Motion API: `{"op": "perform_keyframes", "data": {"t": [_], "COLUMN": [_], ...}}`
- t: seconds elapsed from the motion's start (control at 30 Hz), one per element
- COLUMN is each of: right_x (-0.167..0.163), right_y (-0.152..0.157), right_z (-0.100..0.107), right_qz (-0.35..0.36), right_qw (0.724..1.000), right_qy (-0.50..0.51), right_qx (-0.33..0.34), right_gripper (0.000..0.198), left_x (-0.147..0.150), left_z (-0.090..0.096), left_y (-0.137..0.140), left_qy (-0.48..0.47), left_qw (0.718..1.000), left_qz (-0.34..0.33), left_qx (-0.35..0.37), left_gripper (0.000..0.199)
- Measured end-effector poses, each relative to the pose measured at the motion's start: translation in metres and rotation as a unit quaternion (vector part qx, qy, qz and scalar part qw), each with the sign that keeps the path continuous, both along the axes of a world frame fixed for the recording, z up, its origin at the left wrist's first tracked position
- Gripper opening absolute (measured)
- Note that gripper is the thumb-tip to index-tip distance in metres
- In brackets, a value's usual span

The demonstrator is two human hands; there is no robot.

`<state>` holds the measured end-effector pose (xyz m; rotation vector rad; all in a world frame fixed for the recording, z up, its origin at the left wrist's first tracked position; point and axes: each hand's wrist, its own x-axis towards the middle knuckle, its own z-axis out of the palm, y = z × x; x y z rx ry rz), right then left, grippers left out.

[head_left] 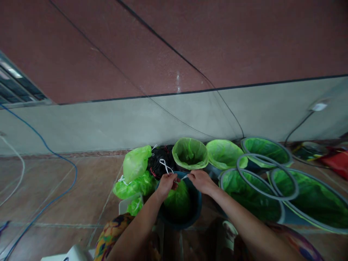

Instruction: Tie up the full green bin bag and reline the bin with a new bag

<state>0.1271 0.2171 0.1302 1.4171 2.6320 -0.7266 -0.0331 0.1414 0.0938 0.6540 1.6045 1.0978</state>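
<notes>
A green garbage bag (177,201), gathered at the top, sits inside a dark blue bin (199,206) between my feet. My left hand (168,184) is closed on its white drawstring (165,165), a loop of which sticks up above the fingers. On the right of the bag's neck, my right hand (201,181) pinches the other end of the string. Closed green bags (136,163) lie to the left of the bin, beside a black bag (158,161). A small white bin (124,206) with a green bag in it stands close to my left forearm.
Several bins lined with green bags, such as the lined bin (190,139), stand along the wall and to the right. Loose grey rings (295,190) lie across the right-hand bins. A blue cable (75,175) runs over the tiled floor at left. Something red (337,161) lies far right.
</notes>
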Motion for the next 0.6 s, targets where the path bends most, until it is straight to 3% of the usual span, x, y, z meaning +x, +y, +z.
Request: {"op": "perform_keyframes", "data": {"t": [0.17, 0.37, 0.43, 0.53, 0.6], "right_x": [0.001, -0.003, -0.006, -0.010, -0.010], "right_y": [-0.002, -0.007, -0.009, -0.010, -0.011], "right_z": [0.008, 0.006, 0.006, 0.005, 0.002], "right_qz": [0.015, 0.018, -0.016, -0.128, -0.165], "right_qw": [0.992, 0.971, 0.950, 0.892, 0.880], "right_qy": [0.120, 0.226, 0.280, 0.353, 0.345], "right_qx": [-0.031, -0.079, -0.139, -0.251, -0.282], "right_gripper": [0.041, 0.035, 0.037, 0.049, 0.048], "left_x": [0.004, 0.005, 0.005, 0.004, 0.004], "left_z": [0.002, -0.001, -0.005, -0.007, -0.007], "left_y": [-0.004, -0.004, -0.004, -0.002, -0.002], "left_qy": [-0.035, -0.010, 0.017, 0.049, 0.064], "left_qw": [0.998, 0.984, 0.979, 0.976, 0.974], "left_qz": [-0.016, -0.152, -0.176, -0.178, -0.174], "left_qx": [0.052, 0.088, 0.100, 0.119, 0.127], "left_gripper": [0.029, 0.020, 0.023, 0.024, 0.023]}}
